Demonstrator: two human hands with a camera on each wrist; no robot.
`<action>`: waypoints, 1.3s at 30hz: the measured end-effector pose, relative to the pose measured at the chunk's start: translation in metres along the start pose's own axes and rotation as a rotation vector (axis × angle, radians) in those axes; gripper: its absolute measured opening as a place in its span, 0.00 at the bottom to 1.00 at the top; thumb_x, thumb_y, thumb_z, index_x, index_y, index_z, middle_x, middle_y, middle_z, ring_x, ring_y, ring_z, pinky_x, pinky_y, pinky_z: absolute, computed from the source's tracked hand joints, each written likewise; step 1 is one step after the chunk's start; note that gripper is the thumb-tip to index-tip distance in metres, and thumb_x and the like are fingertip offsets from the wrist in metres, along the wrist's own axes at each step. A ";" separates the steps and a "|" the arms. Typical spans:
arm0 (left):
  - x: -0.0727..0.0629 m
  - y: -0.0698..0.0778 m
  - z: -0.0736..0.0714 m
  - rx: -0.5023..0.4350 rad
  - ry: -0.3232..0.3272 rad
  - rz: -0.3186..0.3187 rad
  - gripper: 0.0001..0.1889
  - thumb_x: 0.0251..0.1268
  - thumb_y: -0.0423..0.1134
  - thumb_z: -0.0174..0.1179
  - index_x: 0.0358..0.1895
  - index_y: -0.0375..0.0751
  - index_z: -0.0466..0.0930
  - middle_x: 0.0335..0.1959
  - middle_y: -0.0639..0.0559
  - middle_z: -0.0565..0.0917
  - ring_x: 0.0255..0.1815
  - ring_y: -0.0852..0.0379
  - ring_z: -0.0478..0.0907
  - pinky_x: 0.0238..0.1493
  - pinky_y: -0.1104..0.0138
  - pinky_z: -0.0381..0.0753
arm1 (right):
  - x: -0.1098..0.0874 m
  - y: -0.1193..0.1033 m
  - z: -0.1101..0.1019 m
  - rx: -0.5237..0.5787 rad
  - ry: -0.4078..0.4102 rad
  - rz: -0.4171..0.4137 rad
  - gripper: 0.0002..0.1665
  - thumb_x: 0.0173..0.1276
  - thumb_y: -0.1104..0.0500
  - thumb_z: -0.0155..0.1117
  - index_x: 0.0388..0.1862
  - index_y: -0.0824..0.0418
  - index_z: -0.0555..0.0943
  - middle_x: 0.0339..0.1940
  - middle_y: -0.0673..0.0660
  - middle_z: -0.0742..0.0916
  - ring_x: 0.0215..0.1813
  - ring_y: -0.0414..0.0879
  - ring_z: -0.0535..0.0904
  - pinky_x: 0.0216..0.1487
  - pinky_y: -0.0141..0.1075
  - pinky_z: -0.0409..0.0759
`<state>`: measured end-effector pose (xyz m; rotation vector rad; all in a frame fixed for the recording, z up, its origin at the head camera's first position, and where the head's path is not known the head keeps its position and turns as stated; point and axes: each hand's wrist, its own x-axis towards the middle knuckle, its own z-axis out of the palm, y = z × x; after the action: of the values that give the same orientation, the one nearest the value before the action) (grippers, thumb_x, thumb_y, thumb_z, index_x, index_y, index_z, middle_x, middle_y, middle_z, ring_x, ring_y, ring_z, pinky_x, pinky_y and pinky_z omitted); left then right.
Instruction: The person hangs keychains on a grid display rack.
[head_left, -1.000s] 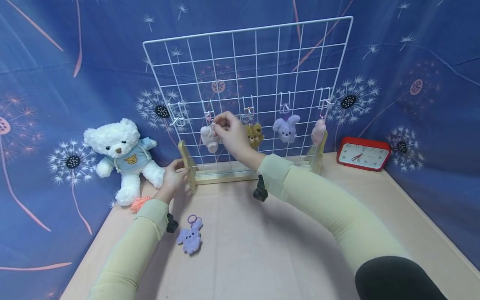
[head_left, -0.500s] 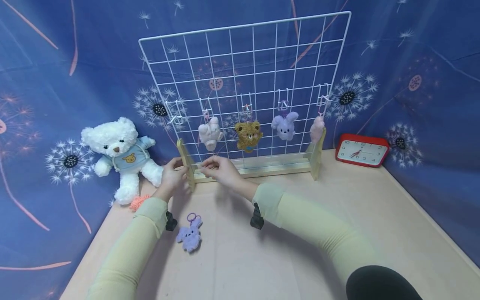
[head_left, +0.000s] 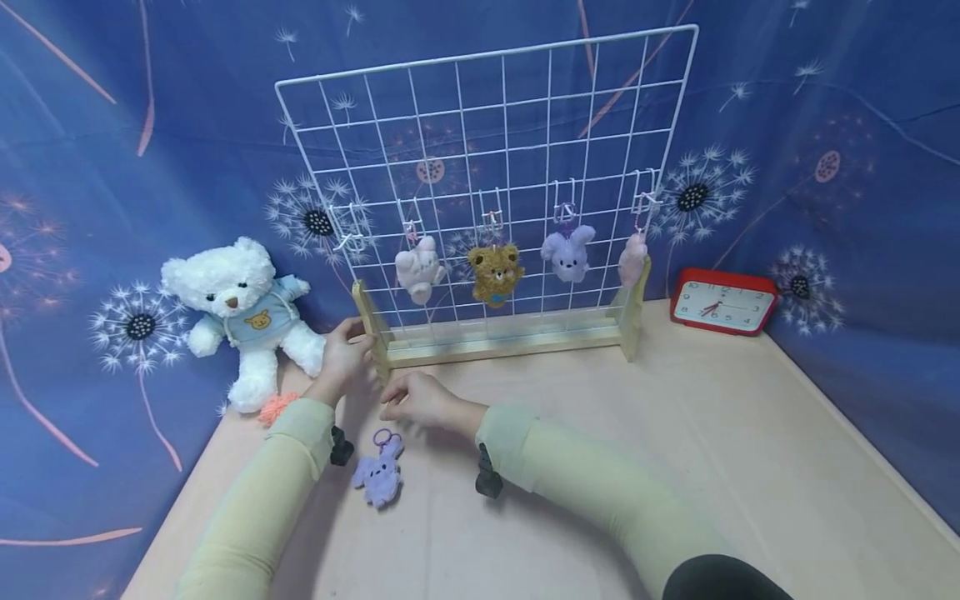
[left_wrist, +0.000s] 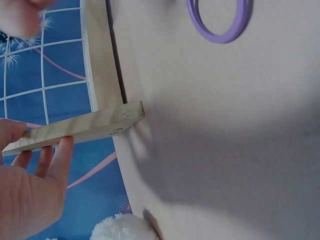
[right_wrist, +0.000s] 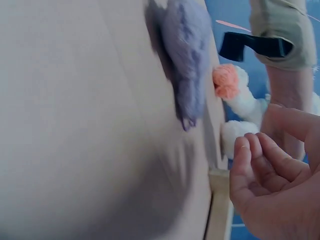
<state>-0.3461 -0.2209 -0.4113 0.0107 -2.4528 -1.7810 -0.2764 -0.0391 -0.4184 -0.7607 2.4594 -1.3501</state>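
My left hand (head_left: 345, 357) holds the left wooden upright (head_left: 372, 333) of a white wire grid rack (head_left: 504, 104). In the left wrist view its fingers and thumb lie on opposite sides of that upright. Low over the table, my right hand (head_left: 426, 400) hovers just above a purple plush bunny keychain (head_left: 379, 477), fingers loosely curled around nothing. The keychain lies flat, its purple ring (left_wrist: 220, 37) toward the rack. Plush keychains hang from the rack's hooks: a white one (head_left: 420, 271), a brown bear (head_left: 496, 273), a purple bunny (head_left: 568, 254) and a pink one (head_left: 633, 260).
At the rack's left end a white hook (head_left: 351, 242) carries no plush. A white teddy bear (head_left: 258, 321) in a blue hoodie sits at left, an orange pompom (head_left: 278, 409) by its foot. On the right stands a red clock (head_left: 723, 302). Blue patterned cloth surrounds the table.
My right hand has come down from the white hanging plush, past the rack's base, toward the keychain on the table. My left hand stays on the wooden upright.
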 end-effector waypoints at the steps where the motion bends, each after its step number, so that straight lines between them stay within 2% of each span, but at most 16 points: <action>1: 0.000 0.000 0.000 0.010 0.003 0.006 0.25 0.76 0.31 0.57 0.72 0.33 0.68 0.66 0.32 0.75 0.66 0.40 0.75 0.66 0.57 0.77 | 0.001 0.001 0.004 -0.008 -0.004 0.005 0.14 0.65 0.62 0.75 0.48 0.67 0.88 0.36 0.50 0.89 0.34 0.33 0.78 0.38 0.24 0.78; 6: 0.001 0.000 0.000 0.038 0.004 0.011 0.25 0.76 0.31 0.57 0.73 0.34 0.68 0.66 0.32 0.75 0.65 0.40 0.75 0.66 0.57 0.77 | 0.003 0.005 0.021 -0.045 0.003 0.075 0.14 0.62 0.59 0.78 0.45 0.65 0.90 0.34 0.48 0.88 0.36 0.35 0.79 0.40 0.24 0.78; 10: 0.001 0.000 -0.001 0.018 -0.002 -0.009 0.26 0.76 0.31 0.56 0.74 0.35 0.66 0.68 0.32 0.73 0.66 0.39 0.73 0.67 0.54 0.77 | 0.005 0.007 0.032 -0.113 0.024 0.147 0.15 0.60 0.53 0.80 0.42 0.60 0.91 0.35 0.46 0.90 0.40 0.36 0.81 0.44 0.25 0.79; 14: 0.002 0.001 -0.002 -0.004 -0.003 -0.019 0.26 0.77 0.32 0.56 0.74 0.35 0.66 0.69 0.33 0.72 0.67 0.39 0.73 0.67 0.53 0.77 | 0.008 0.005 0.041 -0.214 0.049 0.188 0.13 0.58 0.49 0.81 0.37 0.55 0.92 0.34 0.43 0.89 0.37 0.37 0.80 0.41 0.27 0.80; 18: 0.002 0.001 -0.001 -0.026 -0.002 -0.028 0.27 0.76 0.30 0.56 0.75 0.34 0.65 0.69 0.32 0.72 0.67 0.39 0.72 0.67 0.53 0.77 | 0.008 0.003 0.049 -0.311 0.056 0.242 0.15 0.55 0.45 0.82 0.38 0.49 0.91 0.36 0.39 0.88 0.36 0.37 0.79 0.37 0.30 0.79; 24: 0.001 0.002 -0.001 -0.043 -0.012 -0.037 0.28 0.76 0.30 0.55 0.76 0.34 0.63 0.69 0.31 0.70 0.68 0.38 0.71 0.67 0.50 0.77 | 0.006 0.001 0.054 -0.384 0.076 0.254 0.12 0.57 0.47 0.81 0.38 0.47 0.89 0.37 0.40 0.87 0.40 0.40 0.80 0.39 0.34 0.80; 28: 0.002 0.002 -0.001 -0.042 -0.015 -0.036 0.28 0.75 0.30 0.55 0.76 0.34 0.63 0.69 0.31 0.71 0.67 0.39 0.72 0.66 0.51 0.78 | 0.005 0.000 0.054 -0.403 0.089 0.248 0.08 0.58 0.49 0.81 0.34 0.47 0.90 0.33 0.39 0.86 0.37 0.39 0.79 0.37 0.34 0.80; 33: 0.001 0.004 -0.001 -0.041 -0.015 -0.044 0.28 0.76 0.30 0.55 0.76 0.35 0.63 0.69 0.33 0.71 0.65 0.41 0.73 0.61 0.59 0.82 | 0.006 0.001 0.054 -0.409 0.105 0.256 0.08 0.57 0.49 0.81 0.31 0.46 0.89 0.30 0.38 0.85 0.34 0.38 0.78 0.35 0.34 0.79; 36: 0.001 0.005 -0.001 -0.044 -0.015 -0.049 0.28 0.76 0.30 0.55 0.76 0.35 0.64 0.68 0.33 0.72 0.65 0.42 0.73 0.60 0.61 0.82 | 0.006 0.003 0.054 -0.376 0.124 0.274 0.09 0.57 0.49 0.82 0.30 0.45 0.87 0.29 0.39 0.84 0.34 0.40 0.78 0.33 0.35 0.78; 39: 0.001 0.004 -0.001 -0.042 -0.016 -0.051 0.28 0.76 0.30 0.56 0.76 0.35 0.64 0.69 0.32 0.71 0.66 0.41 0.72 0.63 0.58 0.81 | 0.006 0.005 0.052 -0.317 0.153 0.284 0.07 0.57 0.50 0.82 0.28 0.44 0.88 0.29 0.38 0.85 0.33 0.40 0.79 0.31 0.36 0.78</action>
<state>-0.3464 -0.2207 -0.4070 0.0554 -2.4468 -1.8605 -0.2604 -0.0772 -0.4508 -0.3551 2.8111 -0.9620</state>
